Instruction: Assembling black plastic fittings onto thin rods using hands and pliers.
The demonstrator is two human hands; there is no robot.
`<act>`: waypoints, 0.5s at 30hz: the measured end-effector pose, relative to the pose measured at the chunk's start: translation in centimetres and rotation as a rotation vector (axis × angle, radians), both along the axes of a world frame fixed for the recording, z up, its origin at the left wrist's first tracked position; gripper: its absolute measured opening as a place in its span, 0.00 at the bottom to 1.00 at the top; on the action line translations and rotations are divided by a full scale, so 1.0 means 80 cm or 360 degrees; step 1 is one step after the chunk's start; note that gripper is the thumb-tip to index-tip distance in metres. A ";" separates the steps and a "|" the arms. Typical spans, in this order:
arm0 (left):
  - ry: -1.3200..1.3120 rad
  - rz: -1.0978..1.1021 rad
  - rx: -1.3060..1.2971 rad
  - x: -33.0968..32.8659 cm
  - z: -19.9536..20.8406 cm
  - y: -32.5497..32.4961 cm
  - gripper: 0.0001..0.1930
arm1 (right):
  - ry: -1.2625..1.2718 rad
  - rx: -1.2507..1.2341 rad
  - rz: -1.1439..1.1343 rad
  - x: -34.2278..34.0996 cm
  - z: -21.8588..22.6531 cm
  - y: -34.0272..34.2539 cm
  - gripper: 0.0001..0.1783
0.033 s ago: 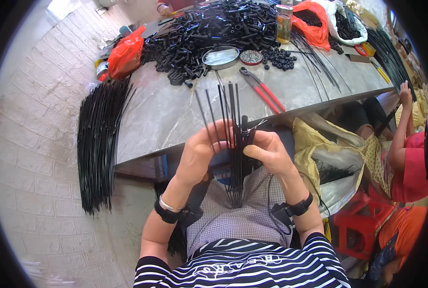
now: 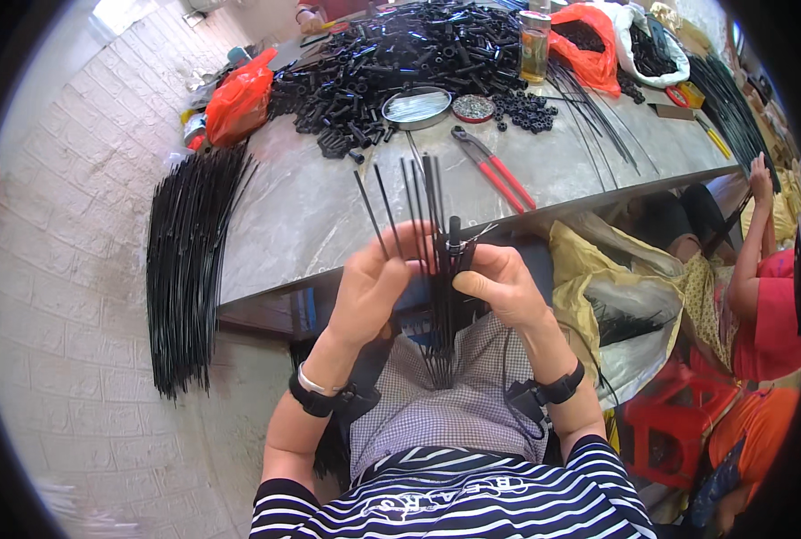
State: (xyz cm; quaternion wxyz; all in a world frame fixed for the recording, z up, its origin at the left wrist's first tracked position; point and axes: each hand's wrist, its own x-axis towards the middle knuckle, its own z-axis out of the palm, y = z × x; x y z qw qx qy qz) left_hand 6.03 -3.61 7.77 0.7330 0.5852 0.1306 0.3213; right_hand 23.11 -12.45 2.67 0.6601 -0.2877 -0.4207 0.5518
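Above my lap I hold a bundle of thin black rods (image 2: 439,314) upright, its lower ends gathered against the checked apron (image 2: 400,395). A short black tube (image 2: 455,235) stands at the bundle's right side, with fine wire ends (image 2: 483,234) sticking out beside it. My right hand (image 2: 499,280) is closed on this tube, thumb in front. My left hand (image 2: 378,274) curls around the rods' upper part, thumb and fingers on them, and several rod tops fan out to the left. Where the rods join the tube is partly hidden by my fingers.
On the grey table lie red-handled pliers (image 2: 495,171), a heap of black tubes (image 2: 374,63), a round tin (image 2: 417,109) and a small dish (image 2: 473,109). More black rods (image 2: 185,269) overhang its left edge. At right are a yellow sack (image 2: 589,269) and a person's arm (image 2: 751,242).
The fanned rod tops have spread a little farther left, and my left thumb and fingers have shifted on them. My right hand keeps its hold on the tube.
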 end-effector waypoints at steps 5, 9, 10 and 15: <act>0.0206 0.0348 0.0318 -0.014 0.010 0.000 0.13 | -0.0104 0.0018 -0.0025 -0.029 0.012 0.007 0.16; 0.0230 0.0435 0.0336 -0.021 0.013 0.004 0.11 | -0.0144 0.0038 -0.0059 -0.040 0.011 0.011 0.15; 0.0230 0.0436 0.0333 -0.023 0.015 0.005 0.11 | -0.0168 0.0033 -0.0065 -0.043 0.012 0.011 0.15; 0.0394 0.0392 0.0480 -0.026 0.028 0.022 0.09 | -0.0227 0.0001 -0.0077 -0.047 0.018 0.016 0.14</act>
